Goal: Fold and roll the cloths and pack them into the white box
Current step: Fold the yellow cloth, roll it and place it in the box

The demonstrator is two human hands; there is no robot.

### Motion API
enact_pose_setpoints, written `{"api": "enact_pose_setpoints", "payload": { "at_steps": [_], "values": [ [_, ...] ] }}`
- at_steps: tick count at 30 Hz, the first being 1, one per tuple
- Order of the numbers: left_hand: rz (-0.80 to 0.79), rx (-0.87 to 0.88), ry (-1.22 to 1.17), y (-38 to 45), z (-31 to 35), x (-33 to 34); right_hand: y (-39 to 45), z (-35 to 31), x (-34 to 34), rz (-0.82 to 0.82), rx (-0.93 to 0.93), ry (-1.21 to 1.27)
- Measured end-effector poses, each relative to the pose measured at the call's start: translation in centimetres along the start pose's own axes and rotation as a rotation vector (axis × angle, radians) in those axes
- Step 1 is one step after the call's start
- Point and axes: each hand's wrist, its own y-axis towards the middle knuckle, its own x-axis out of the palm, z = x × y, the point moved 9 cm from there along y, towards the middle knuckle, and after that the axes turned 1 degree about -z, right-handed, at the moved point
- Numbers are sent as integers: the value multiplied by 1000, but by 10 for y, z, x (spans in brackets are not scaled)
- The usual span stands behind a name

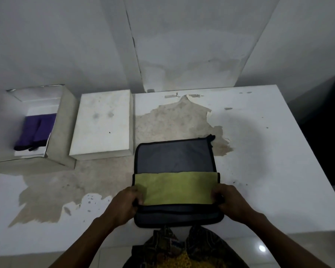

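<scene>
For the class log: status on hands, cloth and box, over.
Both hands gripping cloth mid-fold. Box open, purple cloth inside. Lid beside; nothing blocking.

Left hand (127,203): bare, no glove, ring or watch visible.
Right hand (229,203): bare, likewise without glove, ring or watch.
Forearms: both bare from the wrists down to the bottom edge of the view; no sleeve shows.
Garment (182,248): dark patterned fabric, seen below and between the hands, with small light motifs scattered over a blackish ground.
Garment detail: a yellow, textured patch low at its middle; what it is cannot be made out.
</scene>
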Motion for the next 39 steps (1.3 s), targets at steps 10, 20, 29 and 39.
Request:
{"api": "enact_pose_setpoints", "payload": {
  "at_steps": [10, 20, 29, 39],
  "values": [
    [-1, -23, 96, -9, -3, 13, -5, 5, 18, -85, -38, -186],
    [189, -83, -35, -5, 2, -15, -2, -3, -11, 149, 79, -20],
    [284, -331, -167, 34, -32, -30, 29, 35, -23, 292, 403, 43],
    [480, -605, -566, 9, -61, -31, 25, 46, -29, 394, 429, 114]
  ]
}}
